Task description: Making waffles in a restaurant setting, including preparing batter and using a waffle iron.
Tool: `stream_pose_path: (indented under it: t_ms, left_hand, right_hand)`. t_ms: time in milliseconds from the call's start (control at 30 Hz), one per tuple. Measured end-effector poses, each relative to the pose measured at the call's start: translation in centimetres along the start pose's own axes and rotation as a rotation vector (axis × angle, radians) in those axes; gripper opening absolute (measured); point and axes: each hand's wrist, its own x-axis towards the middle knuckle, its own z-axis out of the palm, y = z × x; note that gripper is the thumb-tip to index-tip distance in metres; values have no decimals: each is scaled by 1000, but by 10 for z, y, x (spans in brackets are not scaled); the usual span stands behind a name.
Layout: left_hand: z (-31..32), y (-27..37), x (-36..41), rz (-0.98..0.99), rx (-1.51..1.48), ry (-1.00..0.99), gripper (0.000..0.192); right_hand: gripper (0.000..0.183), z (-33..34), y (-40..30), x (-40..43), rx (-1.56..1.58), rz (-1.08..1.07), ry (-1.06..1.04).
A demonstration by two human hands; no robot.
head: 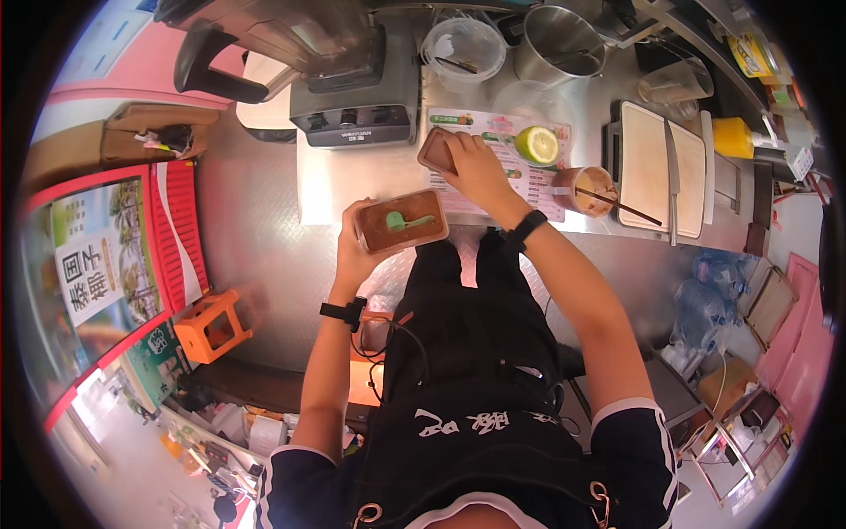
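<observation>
My left hand [353, 254] grips the end of a clear rectangular container [370, 246] in front of the counter's edge. Brown contents, apparently powder, fill it, and a small green scoop [404, 221] lies on top. Above the counter, the fingers of my right hand [481, 173] hold a brown rectangular lid [434, 151], apart from the container. Beneath that hand lies a printed menu sheet [462, 203]. A cut lemon or lime [538, 145] rests beyond it, cut face up. Right of the hand stands a cup of brown and cream-coloured drink [590, 192] with a dark straw.
A blender base [357, 119] with its jug sits at the back left. Behind the sheet are a clear plastic tub [462, 49] and a steel pot [562, 43]. A long knife [672, 178] lies on the cutting board [641, 159] at right. An orange stool [210, 325] stands lower left.
</observation>
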Motion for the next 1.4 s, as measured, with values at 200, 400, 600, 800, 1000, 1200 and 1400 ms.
stream_pose_path:
  t_ms: [200,400,600,800,1000,1200,1400]
  left_hand:
    - [-24,-28,13,-57,-15,-117,91]
    - [-13,-24,27,-47,-54,-125,89]
    - [13,-23,36,-9,-144,-103,82]
    - [26,-29,43,-10,-168,-172,101]
    - [-8,24,43,82,-56,-104,121]
    - [-17,58,61,336,532,-319,111]
    - [0,53,69,431,590,-379,93]
  right_hand:
    - [86,34,-18,38,-242,62,-65]
    - [78,-11,-32,37,-158,142,7]
    - [75,-126,-94,2,171,107,320]
    - [72,-107,-81,-32,634,18,214]
    - [72,-54,-46,-60,617,22,139]
    - [74,-60,-35,-60,488,-31,-81]
    - [76,-75,-36,-53,330,-157,-43]
